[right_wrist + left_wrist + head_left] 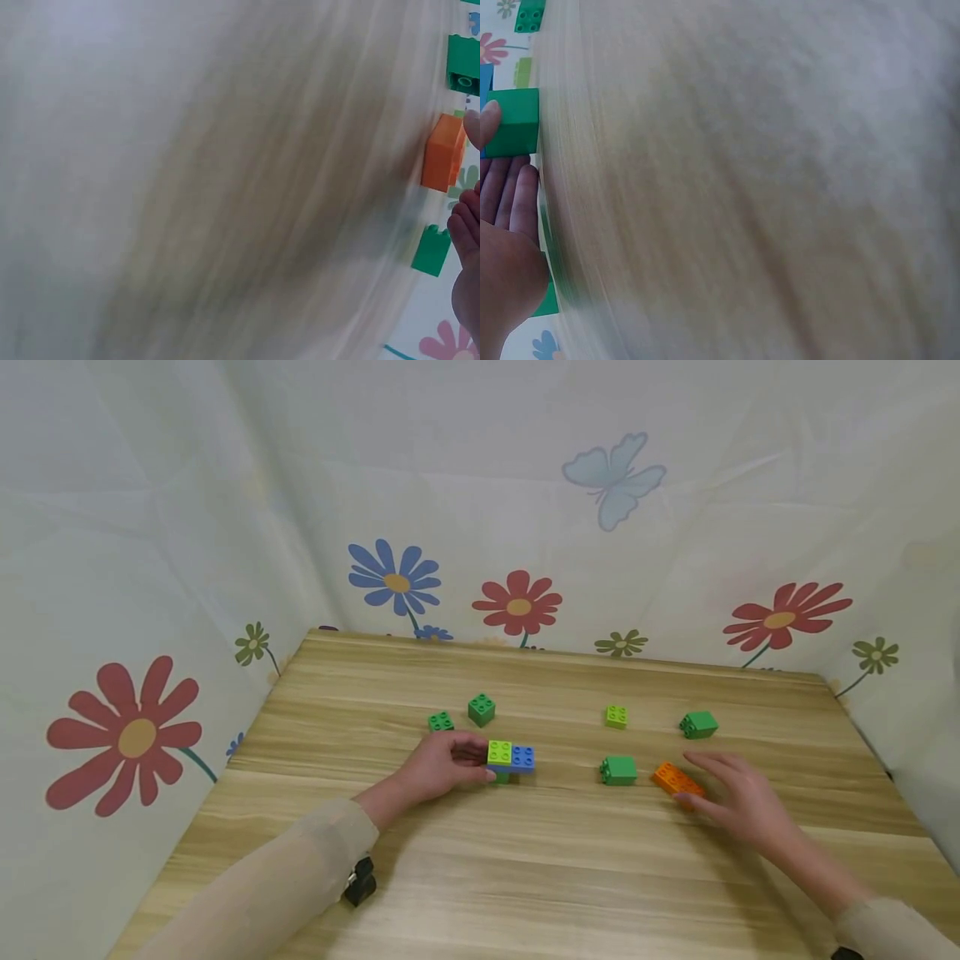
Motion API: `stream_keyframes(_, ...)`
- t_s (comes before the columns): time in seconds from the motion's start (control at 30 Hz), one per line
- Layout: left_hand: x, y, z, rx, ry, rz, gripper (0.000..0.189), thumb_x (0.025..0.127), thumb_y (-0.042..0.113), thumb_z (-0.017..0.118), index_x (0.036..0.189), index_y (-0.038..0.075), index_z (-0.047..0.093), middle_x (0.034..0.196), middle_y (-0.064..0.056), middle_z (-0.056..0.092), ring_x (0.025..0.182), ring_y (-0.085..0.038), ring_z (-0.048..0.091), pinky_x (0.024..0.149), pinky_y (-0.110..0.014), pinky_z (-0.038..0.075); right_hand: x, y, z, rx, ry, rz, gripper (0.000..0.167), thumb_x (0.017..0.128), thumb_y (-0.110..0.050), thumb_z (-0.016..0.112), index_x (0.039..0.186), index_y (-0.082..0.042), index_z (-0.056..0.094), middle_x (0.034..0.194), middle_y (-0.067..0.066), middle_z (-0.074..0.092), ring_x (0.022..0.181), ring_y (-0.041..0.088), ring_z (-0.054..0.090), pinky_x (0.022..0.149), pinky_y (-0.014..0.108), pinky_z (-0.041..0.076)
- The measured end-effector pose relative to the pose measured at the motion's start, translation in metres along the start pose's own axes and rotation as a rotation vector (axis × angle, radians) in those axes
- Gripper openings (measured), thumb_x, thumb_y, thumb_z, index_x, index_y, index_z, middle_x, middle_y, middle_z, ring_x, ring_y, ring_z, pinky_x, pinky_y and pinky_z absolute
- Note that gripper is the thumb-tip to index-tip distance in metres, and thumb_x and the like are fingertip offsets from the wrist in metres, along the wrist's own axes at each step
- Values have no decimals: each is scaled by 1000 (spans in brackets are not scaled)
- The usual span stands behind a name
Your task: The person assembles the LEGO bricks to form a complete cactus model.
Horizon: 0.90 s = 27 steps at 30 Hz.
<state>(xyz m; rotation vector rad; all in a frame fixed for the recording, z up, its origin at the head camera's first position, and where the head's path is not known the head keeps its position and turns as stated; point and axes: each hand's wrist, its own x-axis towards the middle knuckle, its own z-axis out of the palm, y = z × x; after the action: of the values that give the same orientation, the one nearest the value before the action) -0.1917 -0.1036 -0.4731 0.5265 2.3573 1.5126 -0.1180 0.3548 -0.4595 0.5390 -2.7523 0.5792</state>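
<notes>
My left hand (438,768) holds a small stack of toy bricks between thumb and fingers. A lime brick (499,752) and a blue brick (523,758) form the studded top, over a green brick (516,124) seen larger in the left wrist view. The thumb lies against the near side and the fingers reach behind. On the right, an orange brick (677,779) lies on the table, studs facing up. Around it my right hand (738,797) is spread, thumb at its near end and fingers stretched past its far side; whether the thumb touches it is unclear.
Two green bricks, one cube-like (482,710), stand behind the left hand. A loose lime brick (617,717) sits farther back. Green bricks lie on their sides left (619,770) and behind (701,725) the orange one. A flowered curtain (480,527) borders the wooden table (510,877).
</notes>
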Motion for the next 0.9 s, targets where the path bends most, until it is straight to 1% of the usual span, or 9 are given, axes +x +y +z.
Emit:
stream_keyframes(0.07, 0, 0, 0, 4, 2, -2, 46, 90, 17, 89, 130, 1, 72, 127, -11, 76, 117, -24, 73, 100, -37, 61, -4, 3, 1, -4, 1, 6, 64, 78, -19, 97, 133, 2, 71, 124, 25, 72, 113, 48, 65, 91, 71, 53)
stream_keyframes(0.23, 0, 0, 0, 3, 2, -10, 47, 90, 18, 89, 130, 2, 72, 127, -10, 76, 118, -24, 73, 100, -37, 60, -10, 5, 3, -10, 32, 5, 62, 77, -19, 97, 130, 2, 72, 119, 22, 73, 108, 46, 67, 89, 68, 55)
stream_keyframes(0.57, 0, 0, -1, 3, -6, -12, 47, 90, 19, 89, 131, 2, 72, 128, -10, 75, 118, -24, 72, 101, -37, 60, -13, 4, 4, -10, 38, 40, 60, 76, -21, 98, 126, 2, 74, 117, 22, 73, 106, 45, 68, 85, 69, 55)
stream_keyframes(0.73, 0, 2, -1, 8, -7, -14, 47, 90, 19, 89, 131, 2, 72, 128, -10, 75, 118, -24, 73, 101, -37, 60, -15, 7, 6, -11, 61, 28, 58, 74, -21, 99, 123, 1, 76, 115, 20, 74, 102, 42, 70, 84, 66, 56)
stream_keyframes(0.77, 0, 2, -1, 8, -7, -13, 47, 90, 19, 89, 131, 2, 72, 128, -10, 75, 118, -24, 73, 100, -37, 60, -15, 8, 7, -16, 69, 22, 58, 74, -20, 99, 122, 1, 76, 114, 19, 75, 101, 41, 70, 83, 65, 57)
stream_keyframes(0.83, 0, 2, -1, 6, -6, -9, 46, 90, 19, 89, 130, 2, 72, 127, -10, 76, 118, -24, 73, 100, -37, 61, -16, 9, 8, -28, 94, 3, 56, 72, -19, 100, 120, -1, 78, 111, 16, 76, 99, 37, 71, 83, 56, 58)
stream_keyframes(0.9, 0, 2, -1, 5, -5, -5, 46, 90, 19, 90, 130, 2, 73, 127, -10, 76, 117, -24, 73, 100, -37, 61, -17, 10, 9, -40, 120, -19, 54, 70, -17, 101, 117, -3, 79, 108, 12, 77, 95, 33, 72, 82, 41, 59)
